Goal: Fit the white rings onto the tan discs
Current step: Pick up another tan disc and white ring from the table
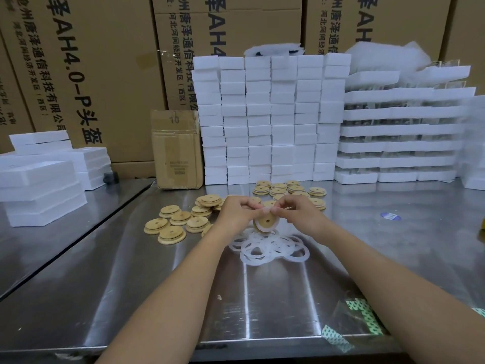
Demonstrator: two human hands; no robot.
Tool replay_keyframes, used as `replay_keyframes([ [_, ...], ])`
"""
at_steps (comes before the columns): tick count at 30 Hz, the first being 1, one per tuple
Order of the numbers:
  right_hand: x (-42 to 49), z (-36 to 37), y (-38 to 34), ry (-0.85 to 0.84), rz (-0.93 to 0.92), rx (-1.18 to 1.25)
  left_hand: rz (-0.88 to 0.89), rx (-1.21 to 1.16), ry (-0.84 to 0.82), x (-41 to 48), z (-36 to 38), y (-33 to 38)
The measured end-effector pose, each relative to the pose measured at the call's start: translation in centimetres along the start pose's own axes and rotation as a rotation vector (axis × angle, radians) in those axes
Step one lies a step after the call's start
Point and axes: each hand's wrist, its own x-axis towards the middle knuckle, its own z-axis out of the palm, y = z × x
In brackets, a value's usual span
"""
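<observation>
- Left hand (237, 210) and right hand (296, 210) hold one round tan wooden disc (266, 222) upright just above the shiny steel surface (157, 298). Each grip pinches its upper rim, fingertips almost meeting.
- A thin white ring (258, 228) sits round that disc's lower edge; the fitting looks nearly done.
- Heap of loose white rings (267, 246) lies under the hands, so plenty are left.
- Scattered tan discs (173, 224) lie to the left, a tidier cluster of discs (288, 190) behind. Whether either is ringed, cannot tell.
- Stacked white foam blocks (273, 119) and a small cardboard box (177, 148) stand behind, well clear of the hands.
</observation>
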Motion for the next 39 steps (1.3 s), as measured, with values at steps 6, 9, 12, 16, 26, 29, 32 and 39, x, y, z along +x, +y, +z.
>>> replay_keyframes([
  [6, 0.1, -0.4, 0.1, -0.027, 0.078, 0.06, -0.069, -0.029, -0.023, 0.1, -0.3, 0.1],
  [9, 0.1, -0.8, 0.2, -0.051, 0.115, 0.085, -0.093, -0.037, -0.039, 0.2, -0.5, 0.0],
  [12, 0.0, -0.9, 0.2, -0.073, 0.134, 0.119, -0.12, -0.044, -0.065, 0.3, -0.7, -0.3],
  [16, 0.1, -1.1, 0.3, -0.08, 0.127, 0.119, -0.146, -0.052, -0.099, 0.4, -1.2, -0.4],
  [26, 0.5, -1.6, 1.1, -0.095, 0.086, 0.071, -0.153, 0.019, -0.119, 0.4, -1.7, -0.4],
  [29, 0.4, -1.5, 1.2, -0.082, 0.085, 0.076, -0.132, 0.032, -0.101, 0.6, -1.5, -0.6],
  [32, 0.2, -1.3, 1.2, -0.083, 0.09, 0.093, -0.107, 0.058, -0.085, 0.8, -1.3, -0.7],
  [39, 0.3, -1.4, 1.3, -0.086, 0.108, 0.088, -0.097, 0.126, -0.054, 0.9, -1.4, -0.5],
])
